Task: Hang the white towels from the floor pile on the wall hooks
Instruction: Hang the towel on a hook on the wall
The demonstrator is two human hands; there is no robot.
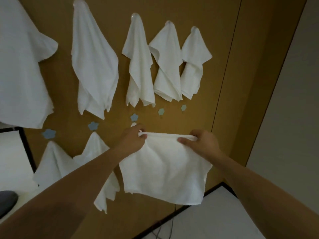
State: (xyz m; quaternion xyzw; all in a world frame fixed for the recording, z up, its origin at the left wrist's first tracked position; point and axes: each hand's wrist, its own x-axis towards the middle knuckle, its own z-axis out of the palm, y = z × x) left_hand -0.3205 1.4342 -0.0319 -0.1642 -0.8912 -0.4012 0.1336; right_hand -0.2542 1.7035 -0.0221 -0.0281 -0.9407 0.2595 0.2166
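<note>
Two hands hold a white towel (164,168) up against the brown wall (198,11). The left hand (133,140) pinches the top left corner. The right hand (200,142) pinches the top right corner, with the thumb in front. The towel hangs flat between them, just under a blue flower hook (134,117). Two more blue hooks (161,111) to the right are bare. Other white towels (95,66) hang on hooks higher up and to the left.

Two free hooks (161,111) rightward
</note>
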